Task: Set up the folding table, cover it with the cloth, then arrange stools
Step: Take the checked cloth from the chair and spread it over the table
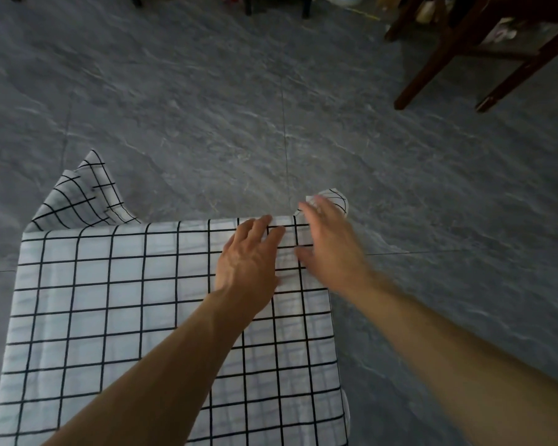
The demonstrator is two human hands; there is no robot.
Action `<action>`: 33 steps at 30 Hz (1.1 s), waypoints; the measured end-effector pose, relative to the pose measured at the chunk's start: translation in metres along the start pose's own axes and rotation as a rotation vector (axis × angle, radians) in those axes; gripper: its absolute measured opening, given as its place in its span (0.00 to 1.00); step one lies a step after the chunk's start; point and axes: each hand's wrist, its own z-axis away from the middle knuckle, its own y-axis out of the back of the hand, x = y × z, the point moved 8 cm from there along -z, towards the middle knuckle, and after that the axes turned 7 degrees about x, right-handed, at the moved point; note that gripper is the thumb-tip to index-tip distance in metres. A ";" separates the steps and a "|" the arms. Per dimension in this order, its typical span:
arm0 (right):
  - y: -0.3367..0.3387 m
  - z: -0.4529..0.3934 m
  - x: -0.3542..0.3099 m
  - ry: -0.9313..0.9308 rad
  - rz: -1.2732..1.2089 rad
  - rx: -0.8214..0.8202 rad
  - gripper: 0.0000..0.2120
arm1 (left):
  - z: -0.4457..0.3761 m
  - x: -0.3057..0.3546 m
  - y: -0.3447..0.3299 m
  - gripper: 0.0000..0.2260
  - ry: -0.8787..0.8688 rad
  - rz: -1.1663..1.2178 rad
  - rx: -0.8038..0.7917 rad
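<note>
a: what does the head view show?

b: a white cloth (110, 317) with a black grid lies spread flat over a raised square surface, presumably the table, which is hidden under it. the cloth fills the lower left of the view, over a grey marbled floor (207, 107).

a: and the hands?

b: both reach to the far right corner of the cloth. the left hand (248, 255) lies palm down on the cloth, fingers spread and extended toward the far edge, not gripping anything. the right hand (329, 239) is just beside it, blurred, fingers stretched forward over the corner. whether it pinches the fabric i cannot tell.

a: how do the corners lie?

b: the far left corner (81, 194) is folded back and sticks up, crumpled, beyond the far edge. at the far right, a small curled flap (337, 197) of cloth shows just past the right hand's fingertips.

a: anything else around?

b: dark wooden furniture legs (432, 69) stand at the upper right, well apart from the cloth. some more dark legs and blurred items sit along the top edge.
</note>
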 end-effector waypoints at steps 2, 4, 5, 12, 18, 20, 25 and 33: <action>-0.013 0.008 -0.025 0.128 -0.010 -0.057 0.42 | 0.000 0.001 0.002 0.37 -0.021 0.000 0.040; -0.029 0.009 -0.031 0.113 -0.046 -0.122 0.46 | -0.001 0.002 0.004 0.38 -0.031 -0.002 0.073; -0.034 0.007 -0.030 0.092 -0.057 -0.129 0.47 | -0.003 0.001 0.005 0.38 -0.030 -0.006 0.082; -0.033 0.001 -0.027 0.063 -0.048 -0.100 0.44 | -0.004 -0.031 0.017 0.42 -0.008 -0.059 0.039; -0.031 -0.001 -0.036 -0.002 -0.041 -0.144 0.43 | 0.031 -0.127 0.040 0.48 0.199 -0.109 -0.017; -0.033 -0.003 -0.044 -0.009 0.011 -0.166 0.45 | 0.034 -0.134 0.042 0.48 0.212 -0.105 -0.028; -0.054 0.004 -0.113 0.129 -0.033 -0.164 0.45 | 0.028 -0.131 0.040 0.47 0.235 -0.117 -0.020; -0.103 0.006 -0.154 0.102 -0.179 0.096 0.24 | 0.034 -0.138 0.040 0.31 0.167 -0.025 0.137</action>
